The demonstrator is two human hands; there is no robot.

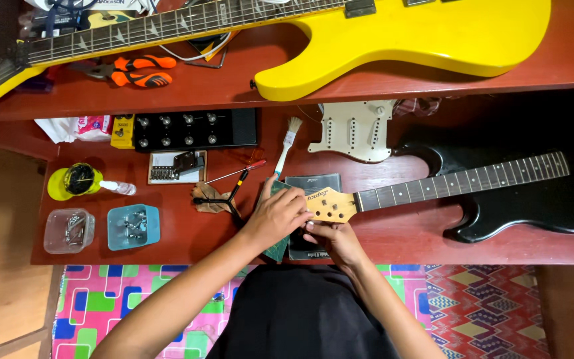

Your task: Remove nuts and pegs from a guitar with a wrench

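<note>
A view from above looks down at a person seated at a red-brown wooden table (393,239), both bare forearms reaching forward.

The left hand (279,216) lies curled over the near end of a pale wooden guitar headstock (332,205), its fingers bent and resting on the headstock's edge. The right hand (335,240) sits just below the headstock, fingers touching its underside; whether it grips anything small cannot be told. The headstock joins a dark fretted neck (463,179) that runs to the right, rising slightly, onto a black guitar body (539,199) lying flat on the table. Under the hands lies a dark flat packet (313,185).

Just left of the hands lie a thin red-handled screwdriver (240,174) and a black tool (224,199) on a brown scrap. A small paintbrush (287,143) with a light handle lies beyond the hands. Further left sit a blue tray (133,227) and a clear plastic tub (69,231), both holding small metal parts, and a yellow-green round container (74,181). A black panel with knobs (194,128) and a white pickguard (357,129) lie at the far side.

On a higher shelf beyond, a yellow electric guitar (400,33) lies flat, with orange-handled pliers (142,71) near its neck. A bright patterned mat (134,299) covers the floor under the person.
</note>
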